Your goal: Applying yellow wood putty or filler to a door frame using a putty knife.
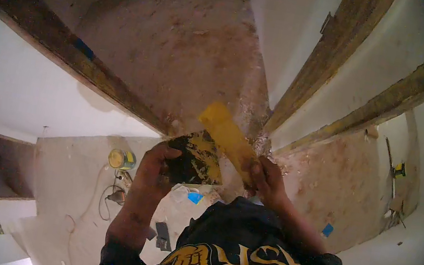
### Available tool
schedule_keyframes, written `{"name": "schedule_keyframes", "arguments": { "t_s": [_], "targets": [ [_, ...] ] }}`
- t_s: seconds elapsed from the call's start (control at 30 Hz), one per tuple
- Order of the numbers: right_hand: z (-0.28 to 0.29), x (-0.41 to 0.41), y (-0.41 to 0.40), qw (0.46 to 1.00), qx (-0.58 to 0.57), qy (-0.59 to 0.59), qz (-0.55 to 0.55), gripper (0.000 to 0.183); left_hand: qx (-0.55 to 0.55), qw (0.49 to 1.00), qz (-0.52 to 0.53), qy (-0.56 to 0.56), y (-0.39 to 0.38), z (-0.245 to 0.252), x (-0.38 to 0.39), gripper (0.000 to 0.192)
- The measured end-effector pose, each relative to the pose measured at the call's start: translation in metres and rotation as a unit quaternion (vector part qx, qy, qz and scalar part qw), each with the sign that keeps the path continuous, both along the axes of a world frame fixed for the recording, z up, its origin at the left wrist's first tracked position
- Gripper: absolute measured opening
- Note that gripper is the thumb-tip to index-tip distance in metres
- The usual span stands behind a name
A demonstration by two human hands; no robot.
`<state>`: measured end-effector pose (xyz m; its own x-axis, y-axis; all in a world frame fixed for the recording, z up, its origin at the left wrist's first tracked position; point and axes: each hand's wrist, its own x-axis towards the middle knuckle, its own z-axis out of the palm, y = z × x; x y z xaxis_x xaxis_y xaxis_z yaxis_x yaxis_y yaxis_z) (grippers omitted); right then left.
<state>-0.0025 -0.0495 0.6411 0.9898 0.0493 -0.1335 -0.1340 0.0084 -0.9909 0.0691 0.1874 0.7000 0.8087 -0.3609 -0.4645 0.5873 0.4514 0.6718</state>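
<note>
My left hand (155, 163) holds a dark flat plate (179, 165) by its left side, thumb on top. Yellow paste is smeared over the plate's right part (208, 153). In my right hand (269, 180) is a long, flat yellow tool (229, 131), gripped at its lower end. Its far end points up and left, above the plate's upper right edge. The tool is blurred, so I cannot tell its exact kind or whether it touches the plate. Both hands are in front of my dark shirt (243, 247).
Brown door-frame posts (118, 91) (332, 64) rise on both sides. Down on the dusty floor (62, 174) stand a tin of yellow paste (117, 158) and a corded tool (116, 197). A blue piece (195, 198) and a dark flat piece (163, 236) lie nearer. Another blue piece (327, 229) is at right.
</note>
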Motion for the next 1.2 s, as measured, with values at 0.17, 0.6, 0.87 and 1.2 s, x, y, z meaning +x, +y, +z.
{"name": "schedule_keyframes", "arguments": {
  "t_s": [0.17,0.6,0.87,1.2],
  "targets": [
    [0.003,-0.006,-0.006,0.991,-0.119,-0.065,0.013,0.032,0.039,0.999,0.003,-0.020,0.007,0.009,0.002,0.052],
    [-0.015,-0.021,-0.022,0.995,-0.102,-0.018,0.002,0.032,-0.021,0.997,0.060,-0.047,0.002,0.013,0.019,0.048],
    [-0.005,0.010,-0.042,0.949,0.215,0.185,-0.138,0.045,0.409,0.808,-0.041,-0.423,-0.047,-0.015,0.009,0.033],
    [-0.029,0.041,-0.109,0.994,0.103,0.037,-0.010,0.043,0.537,0.575,-0.167,-0.594,-0.133,-0.086,0.019,0.043]
  ]
}}
